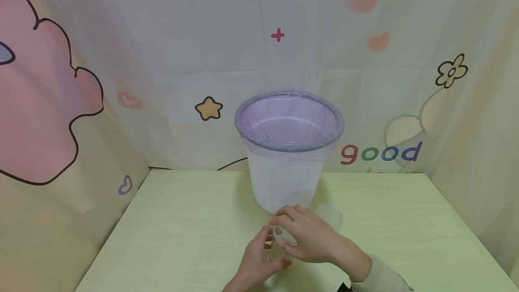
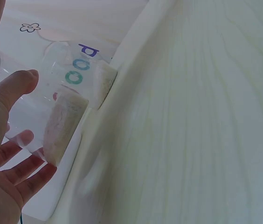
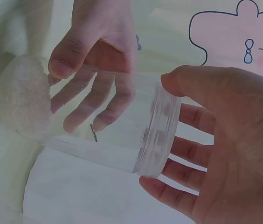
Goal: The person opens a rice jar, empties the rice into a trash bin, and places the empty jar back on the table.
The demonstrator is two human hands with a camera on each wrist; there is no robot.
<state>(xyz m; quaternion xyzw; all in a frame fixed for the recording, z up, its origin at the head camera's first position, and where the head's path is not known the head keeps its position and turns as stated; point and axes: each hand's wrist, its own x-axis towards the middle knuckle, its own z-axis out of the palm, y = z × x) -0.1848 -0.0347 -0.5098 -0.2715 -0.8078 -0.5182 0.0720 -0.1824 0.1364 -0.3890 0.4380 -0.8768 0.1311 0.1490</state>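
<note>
Between my hands is a clear cylindrical jar (image 3: 94,150) with a pale, whitish layer (image 3: 22,98) at its bottom end. My left hand (image 1: 257,258) holds the jar's body, its thumb on one side and its fingers curved round the other. With thumb and fingers spread round the rim, my right hand (image 1: 310,235) grips the jar's clear lid (image 3: 157,135) at the top. Beyond it on the table stands a second clear jar (image 1: 329,216), which also has a pale layer (image 2: 104,81) at the bottom.
A white bin (image 1: 285,179) with a grey-purple rim and a clear liner stands behind the hands. The pale green wood-grain table (image 1: 182,224) meets a printed cloth backdrop (image 1: 227,35) at the back and sides.
</note>
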